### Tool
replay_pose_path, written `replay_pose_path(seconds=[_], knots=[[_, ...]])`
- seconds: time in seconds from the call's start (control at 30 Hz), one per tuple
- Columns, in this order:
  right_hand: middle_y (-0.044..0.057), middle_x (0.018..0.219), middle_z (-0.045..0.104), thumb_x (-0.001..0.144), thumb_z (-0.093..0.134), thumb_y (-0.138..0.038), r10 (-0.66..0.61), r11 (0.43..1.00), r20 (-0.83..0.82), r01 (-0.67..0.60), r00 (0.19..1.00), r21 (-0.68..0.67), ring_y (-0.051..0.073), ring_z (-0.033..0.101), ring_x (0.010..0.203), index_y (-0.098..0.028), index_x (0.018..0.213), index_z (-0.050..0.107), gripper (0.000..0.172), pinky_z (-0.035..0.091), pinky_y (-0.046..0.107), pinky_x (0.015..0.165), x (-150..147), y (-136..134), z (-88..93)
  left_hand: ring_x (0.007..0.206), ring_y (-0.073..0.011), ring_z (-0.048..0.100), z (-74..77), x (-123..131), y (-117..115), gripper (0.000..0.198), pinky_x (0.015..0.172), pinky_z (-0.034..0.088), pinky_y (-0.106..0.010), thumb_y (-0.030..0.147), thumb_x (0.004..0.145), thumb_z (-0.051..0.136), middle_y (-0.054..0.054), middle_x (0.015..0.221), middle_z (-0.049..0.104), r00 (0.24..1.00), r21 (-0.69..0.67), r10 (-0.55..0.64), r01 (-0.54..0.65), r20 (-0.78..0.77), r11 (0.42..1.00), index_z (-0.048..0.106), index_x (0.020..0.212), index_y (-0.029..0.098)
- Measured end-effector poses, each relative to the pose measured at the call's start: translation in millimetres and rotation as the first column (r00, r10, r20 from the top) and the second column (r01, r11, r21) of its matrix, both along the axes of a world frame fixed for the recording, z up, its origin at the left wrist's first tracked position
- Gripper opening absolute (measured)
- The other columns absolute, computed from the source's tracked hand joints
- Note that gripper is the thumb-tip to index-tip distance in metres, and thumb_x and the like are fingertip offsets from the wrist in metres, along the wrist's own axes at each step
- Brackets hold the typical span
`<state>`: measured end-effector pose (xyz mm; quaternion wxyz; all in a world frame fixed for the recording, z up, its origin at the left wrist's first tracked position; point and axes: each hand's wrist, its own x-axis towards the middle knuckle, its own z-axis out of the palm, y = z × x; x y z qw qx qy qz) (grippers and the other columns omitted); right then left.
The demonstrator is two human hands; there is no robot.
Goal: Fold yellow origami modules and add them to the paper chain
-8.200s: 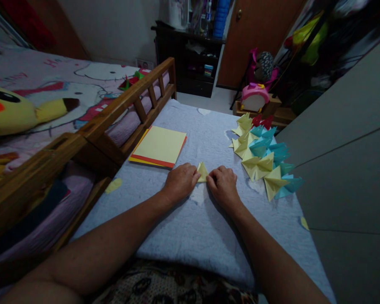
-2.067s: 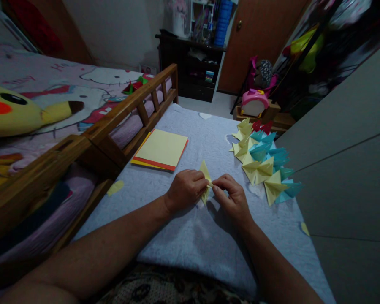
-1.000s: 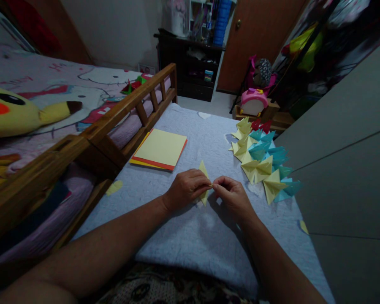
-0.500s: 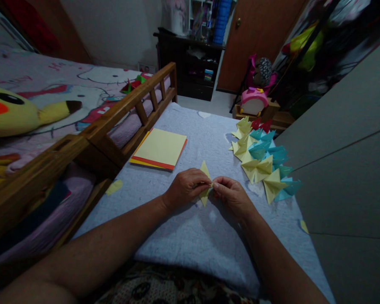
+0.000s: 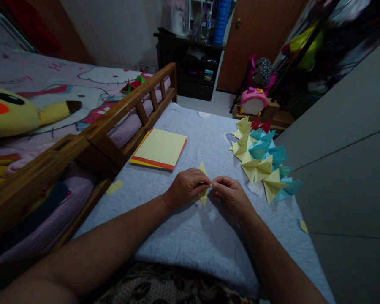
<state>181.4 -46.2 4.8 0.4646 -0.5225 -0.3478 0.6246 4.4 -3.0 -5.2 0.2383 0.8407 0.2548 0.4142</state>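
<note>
Between my hands is a pale yellow folded paper (image 5: 203, 197), its two pointed ends sticking out above and below my fingers. My left hand (image 5: 188, 185) is closed on its body from the left. From the right, my right hand (image 5: 230, 192) pinches the small end of the same paper, fingertips almost meeting those of the left. The pinched part is mostly covered by fingers. Beyond my left hand lies a stack of square paper sheets (image 5: 161, 147), pale yellow on top with orange and deeper yellow edges below.
Several folded paper pieces stand in rows at the right: pale yellow (image 5: 256, 169), blue (image 5: 261, 147) and red (image 5: 266, 126). A wooden bed rail (image 5: 139, 103) borders the cloth-covered surface (image 5: 190, 245) on the left. A pale cabinet (image 5: 351, 177) rises along the right.
Almost nothing differs. The folded paper has tilted slightly in my fingers, and both hands stay in the same place with their grip kept.
</note>
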Motion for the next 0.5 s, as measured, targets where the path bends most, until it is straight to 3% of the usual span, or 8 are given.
replay_pose_path(seconds=[0.27,0.5], knots=[[-0.003,0.057,0.057,0.07,0.075,-0.043,0.011,0.987,0.291,-0.056,0.957,0.148,0.011,0.048,0.052,-0.018,0.069,0.069,0.025,0.036,0.024,0.05,4.4,1.3,-0.1,0.078,-0.0157,0.067,-1.5,0.6,0.5,0.015,0.074,0.054,-0.03,0.023,0.097,0.061,-0.005,0.081,0.073,1.0,0.017,0.013,-0.013,0.003,1.0,0.072,0.089,0.017],[-0.001,0.062,0.059,0.075,0.068,-0.037,-0.037,0.948,0.44,-0.108,0.897,0.3,0.013,0.051,0.057,-0.019,0.07,0.067,0.018,0.039,0.026,0.054,5.3,1.1,-0.6,0.078,-0.0158,0.067,-1.9,0.6,1.0,0.017,0.073,0.054,-0.029,0.024,0.097,0.06,-0.005,0.082,0.073,1.0,0.019,0.005,-0.005,0.009,1.0,0.072,0.09,0.016]])
